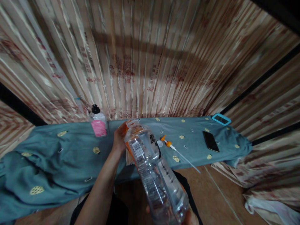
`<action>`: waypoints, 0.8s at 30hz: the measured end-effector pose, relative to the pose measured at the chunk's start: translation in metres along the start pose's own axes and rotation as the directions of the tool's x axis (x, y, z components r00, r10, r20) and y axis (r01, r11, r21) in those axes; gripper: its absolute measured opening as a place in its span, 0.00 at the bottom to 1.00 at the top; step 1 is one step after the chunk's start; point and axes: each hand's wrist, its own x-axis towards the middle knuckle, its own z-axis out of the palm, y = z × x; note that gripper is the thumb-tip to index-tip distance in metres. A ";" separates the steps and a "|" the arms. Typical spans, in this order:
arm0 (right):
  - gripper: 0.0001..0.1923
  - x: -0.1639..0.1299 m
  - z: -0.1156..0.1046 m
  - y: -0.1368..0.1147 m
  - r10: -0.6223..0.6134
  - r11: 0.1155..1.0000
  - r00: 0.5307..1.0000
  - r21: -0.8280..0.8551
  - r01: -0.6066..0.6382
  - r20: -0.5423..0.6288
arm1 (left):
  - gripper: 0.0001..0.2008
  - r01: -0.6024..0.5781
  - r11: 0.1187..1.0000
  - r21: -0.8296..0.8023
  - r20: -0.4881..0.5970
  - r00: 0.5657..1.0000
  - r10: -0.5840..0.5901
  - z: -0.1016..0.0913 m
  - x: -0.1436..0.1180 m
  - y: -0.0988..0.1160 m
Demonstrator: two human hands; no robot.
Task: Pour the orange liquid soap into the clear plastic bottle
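Observation:
A large clear plastic bottle (150,168) with dark print, a barcode and orange areas at its edges is held at a slant. Its neck points up and away from me, and its base is close to me. My left hand (120,136) is closed around the neck end, its fingertips hidden behind the bottle. At the base, my right hand (190,218) grips from below, only partly in view. An orange pump head (167,142) with a long pale dip tube lies to the right of the bottle. Beside it is a small white round piece (159,143).
A teal pineapple-print cloth (77,156) covers the narrow bench. On it stand or lie a clear bottle with pink label and black cap (98,125), a dark phone (211,141) and a blue-framed object (221,119). Patterned curtains (140,62) hang behind; dark poles (269,73) flank the space.

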 end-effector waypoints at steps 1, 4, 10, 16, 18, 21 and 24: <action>0.63 0.001 0.004 0.000 -0.002 1.000 1.000 0.011 0.002 0.009 | 0.21 -0.003 1.000 0.013 0.010 1.000 0.003 -0.001 0.000 0.001; 0.65 0.003 0.011 -0.002 -0.010 0.999 0.999 0.036 0.009 0.038 | 0.21 0.001 1.000 0.019 0.007 1.000 -0.001 -0.003 0.000 0.001; 0.64 0.000 0.015 -0.004 -0.040 0.997 0.994 0.074 0.033 0.097 | 0.19 -0.016 0.999 0.048 -0.041 0.999 0.018 0.002 0.001 -0.001; 0.35 -0.003 0.009 -0.006 -0.087 0.993 0.989 0.089 0.076 0.123 | 0.20 0.045 0.999 0.000 -0.007 0.999 -0.045 -0.001 0.000 0.007; 0.27 -0.001 0.005 -0.004 -0.079 0.994 0.991 0.082 0.070 0.104 | 0.20 0.042 0.999 0.016 -0.005 0.999 -0.042 -0.003 0.000 0.009; 0.29 0.000 -0.001 -0.001 -0.069 0.996 0.994 0.065 0.064 0.081 | 0.20 0.042 0.999 0.022 -0.012 0.999 -0.042 -0.003 0.000 0.006; 0.45 -0.002 -0.004 0.002 -0.045 0.998 0.997 0.053 0.042 0.061 | 0.21 0.042 0.999 -0.013 -0.019 0.999 -0.042 -0.001 0.001 -0.002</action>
